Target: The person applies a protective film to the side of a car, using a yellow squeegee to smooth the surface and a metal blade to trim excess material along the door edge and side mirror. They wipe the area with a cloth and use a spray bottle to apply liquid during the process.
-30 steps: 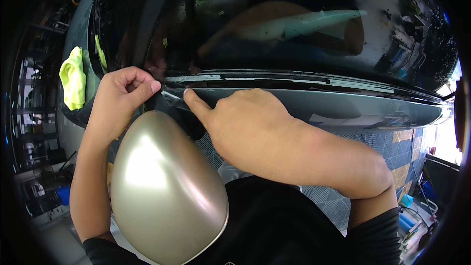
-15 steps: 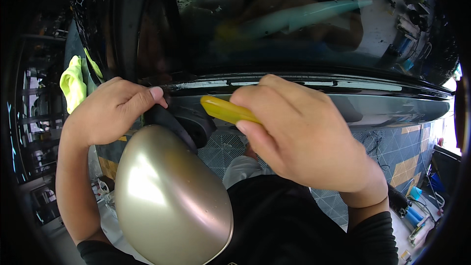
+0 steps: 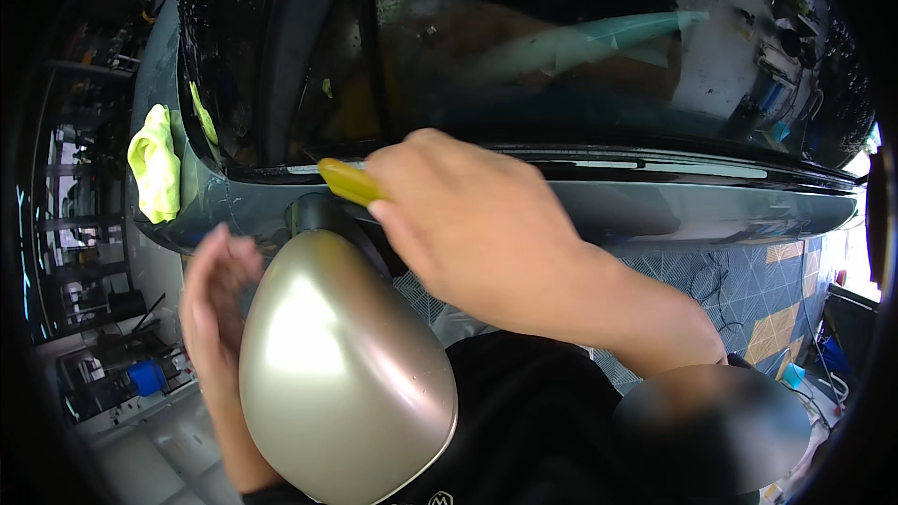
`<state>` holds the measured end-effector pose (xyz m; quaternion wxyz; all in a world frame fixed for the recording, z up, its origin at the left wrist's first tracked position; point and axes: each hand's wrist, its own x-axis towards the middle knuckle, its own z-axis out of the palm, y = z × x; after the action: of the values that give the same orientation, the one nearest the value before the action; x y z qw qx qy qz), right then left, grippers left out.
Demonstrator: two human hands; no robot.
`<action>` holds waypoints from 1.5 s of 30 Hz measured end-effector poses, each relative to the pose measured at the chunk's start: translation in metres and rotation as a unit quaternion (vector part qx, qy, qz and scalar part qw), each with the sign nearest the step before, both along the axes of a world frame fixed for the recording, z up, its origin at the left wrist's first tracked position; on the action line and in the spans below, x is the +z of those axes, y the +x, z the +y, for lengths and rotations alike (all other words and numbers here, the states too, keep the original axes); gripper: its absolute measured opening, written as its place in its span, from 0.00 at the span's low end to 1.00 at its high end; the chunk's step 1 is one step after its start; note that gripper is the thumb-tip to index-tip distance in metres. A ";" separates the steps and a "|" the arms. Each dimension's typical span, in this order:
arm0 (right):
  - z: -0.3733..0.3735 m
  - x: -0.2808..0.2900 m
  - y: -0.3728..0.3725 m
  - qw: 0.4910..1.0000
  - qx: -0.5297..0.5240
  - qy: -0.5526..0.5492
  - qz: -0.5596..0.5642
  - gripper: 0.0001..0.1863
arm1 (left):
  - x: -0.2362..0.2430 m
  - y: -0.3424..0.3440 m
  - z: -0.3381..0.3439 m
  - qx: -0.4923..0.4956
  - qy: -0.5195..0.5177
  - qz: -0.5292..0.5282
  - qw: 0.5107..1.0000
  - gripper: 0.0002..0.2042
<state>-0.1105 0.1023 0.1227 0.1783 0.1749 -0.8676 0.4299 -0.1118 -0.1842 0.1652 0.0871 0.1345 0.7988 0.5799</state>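
Remotely, I see a glossy black car window point(image 3: 421, 65); below it, a rounded champagne metallic mirror housing point(image 3: 346, 383); right hand point(image 3: 468, 215), pinching; left hand point(image 3: 217, 295), blurred, loosely spread beside the housing; flat yellow tool point(image 3: 351, 183), in the right's pinch, at the window's lower edge point(image 3: 599, 165).

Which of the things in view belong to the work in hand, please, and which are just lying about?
Belonging, judging by the hands:
yellow tool, held in the right hand
window trim, near the tool's tip
pale gold mirror, beside the left hand

Apparently lying about:
yellow-green cloth, on the grey bodywork
blue object, lower left
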 end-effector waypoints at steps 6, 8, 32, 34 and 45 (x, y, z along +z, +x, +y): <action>0.064 0.009 0.039 0.977 -0.066 -0.192 -0.064 0.12 | -0.015 0.141 0.004 0.136 0.141 -0.102 0.975 0.42; 0.065 0.004 0.047 0.970 -0.087 -0.216 -0.064 0.11 | -0.012 0.164 0.008 0.181 0.072 -0.050 0.979 0.42; 0.008 0.009 -0.016 0.997 0.040 0.019 0.056 0.10 | 0.002 0.162 -0.011 0.161 0.033 0.069 0.984 0.38; 0.036 0.014 -0.006 0.994 0.025 -0.046 0.097 0.11 | 0.024 0.126 -0.026 0.180 -0.100 0.178 0.962 0.27; 0.063 0.001 0.054 0.940 0.117 0.298 -0.114 0.30 | 0.039 -0.083 0.069 -0.072 -0.358 0.058 0.929 0.12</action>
<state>-0.0566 0.1656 0.1239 -0.0340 0.2704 -0.9438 0.1868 -0.1946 -0.1152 0.2046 0.1243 0.1845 0.9453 0.2384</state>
